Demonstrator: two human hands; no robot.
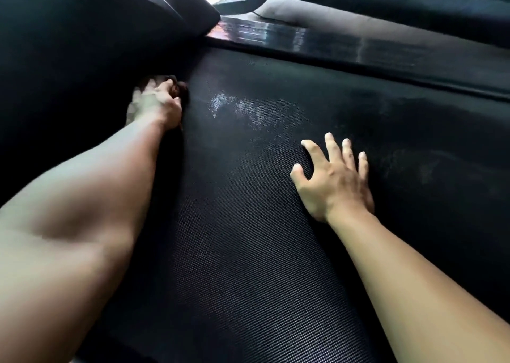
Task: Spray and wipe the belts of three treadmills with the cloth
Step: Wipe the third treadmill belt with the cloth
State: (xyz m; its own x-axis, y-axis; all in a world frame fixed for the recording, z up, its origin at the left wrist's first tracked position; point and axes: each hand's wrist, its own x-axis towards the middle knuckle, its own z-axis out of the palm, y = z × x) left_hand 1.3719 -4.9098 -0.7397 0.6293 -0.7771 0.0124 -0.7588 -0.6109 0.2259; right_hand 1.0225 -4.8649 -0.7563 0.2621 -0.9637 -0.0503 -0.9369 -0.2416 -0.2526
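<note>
While right hand [334, 180] lies flat on the belt [248, 266], left hand [157, 106] grips the cloth [182, 90], spray patch [248, 108] just to its right.

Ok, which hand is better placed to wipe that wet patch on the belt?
Left, probably. The left hand grips what looks like the dark cloth, blurred, right beside the wet patch. The right hand lies spread flat on the belt, holding nothing.
</note>
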